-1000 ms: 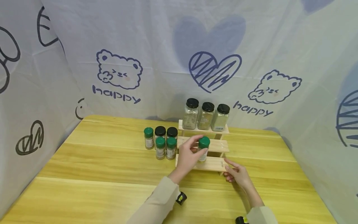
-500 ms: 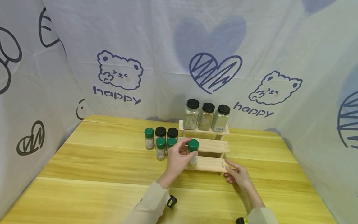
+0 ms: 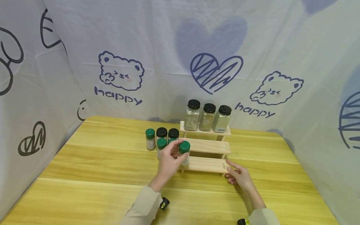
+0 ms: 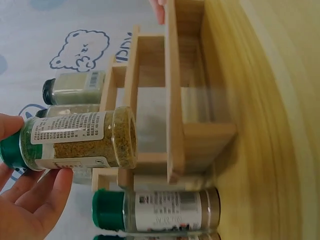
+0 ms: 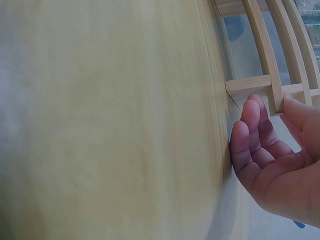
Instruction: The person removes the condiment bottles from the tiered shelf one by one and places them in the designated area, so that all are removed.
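My left hand (image 3: 168, 164) grips a green-capped spice jar (image 3: 184, 151) between thumb and fingers. In the left wrist view, the jar (image 4: 82, 140) has brown-green contents, a white label and a base apart from the lowest shelf. It hangs over the left end of the wooden three-tier rack (image 3: 205, 165). At the rack's right end, my right hand (image 3: 239, 176) pinches the edge of the lowest shelf; the right wrist view has the thumb against the shelf (image 5: 270, 70) and curled fingers beside its leg. Part of another green-capped jar is hidden behind my left hand.
Three square jars (image 3: 207, 117) with black lids stand on the top shelf. Left of the rack, several small jars stand close together on the table, with green caps (image 3: 150, 133) or black caps (image 3: 161, 132). Printed white cloth (image 3: 168, 40) hangs behind the wooden table (image 3: 98, 165).
My left hand has carried the green-capped spice jar leftward along the lowest shelf to its left end. My right hand has stayed at the shelf's right end.
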Available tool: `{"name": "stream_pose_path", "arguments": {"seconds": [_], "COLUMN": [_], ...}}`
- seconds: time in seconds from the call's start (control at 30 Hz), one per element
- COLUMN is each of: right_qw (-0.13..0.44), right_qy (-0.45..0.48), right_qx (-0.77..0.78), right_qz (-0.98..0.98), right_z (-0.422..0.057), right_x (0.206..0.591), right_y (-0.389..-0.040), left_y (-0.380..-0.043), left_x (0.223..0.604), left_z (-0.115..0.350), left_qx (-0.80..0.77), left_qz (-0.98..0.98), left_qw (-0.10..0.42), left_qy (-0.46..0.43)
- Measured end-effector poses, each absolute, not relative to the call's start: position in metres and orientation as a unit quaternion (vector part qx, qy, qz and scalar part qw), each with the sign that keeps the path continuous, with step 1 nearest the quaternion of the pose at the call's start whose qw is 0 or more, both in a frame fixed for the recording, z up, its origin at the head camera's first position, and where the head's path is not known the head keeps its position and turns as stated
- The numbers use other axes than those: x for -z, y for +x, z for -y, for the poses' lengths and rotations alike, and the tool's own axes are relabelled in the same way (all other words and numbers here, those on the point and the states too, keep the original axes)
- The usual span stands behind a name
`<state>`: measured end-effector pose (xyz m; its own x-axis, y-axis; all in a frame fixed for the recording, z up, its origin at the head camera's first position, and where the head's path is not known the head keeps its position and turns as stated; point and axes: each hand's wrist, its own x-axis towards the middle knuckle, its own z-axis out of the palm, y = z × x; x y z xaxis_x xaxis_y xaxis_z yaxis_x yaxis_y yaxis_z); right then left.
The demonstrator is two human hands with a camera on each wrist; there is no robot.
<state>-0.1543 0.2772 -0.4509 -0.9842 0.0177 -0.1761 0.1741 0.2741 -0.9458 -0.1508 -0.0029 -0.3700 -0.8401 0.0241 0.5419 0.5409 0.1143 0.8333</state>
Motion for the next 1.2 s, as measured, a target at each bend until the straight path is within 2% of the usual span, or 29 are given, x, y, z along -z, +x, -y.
{"name": "stream_pose_path", "arguments": {"seconds": [0.3, 0.53, 0.7, 1.2], "right_qw": [0.063, 0.067, 0.068, 0.064], "right_qy": [0.063, 0.063, 0.066, 0.069], "right_qx": [0.597, 0.599, 0.597, 0.592], "right_qz": [-0.797, -0.796, -0.796, -0.8], "right_z": [-0.276, -0.277, -0.277, -0.277], "right_x": [0.452, 0.45, 0.451, 0.454], "right_y": [-0.155, -0.155, -0.155, -0.156], "left_y": [-0.147, -0.164, -0.166, -0.175], "left_x": [0.374, 0.408, 0.414, 0.417], "left_z": [0.019, 0.037, 0.049, 0.082], "left_qx": [0.593, 0.578, 0.567, 0.544], "left_qz": [0.747, 0.757, 0.755, 0.785], "left_qw": [0.244, 0.258, 0.287, 0.281], "left_qy": [-0.176, -0.163, -0.163, -0.095]}}
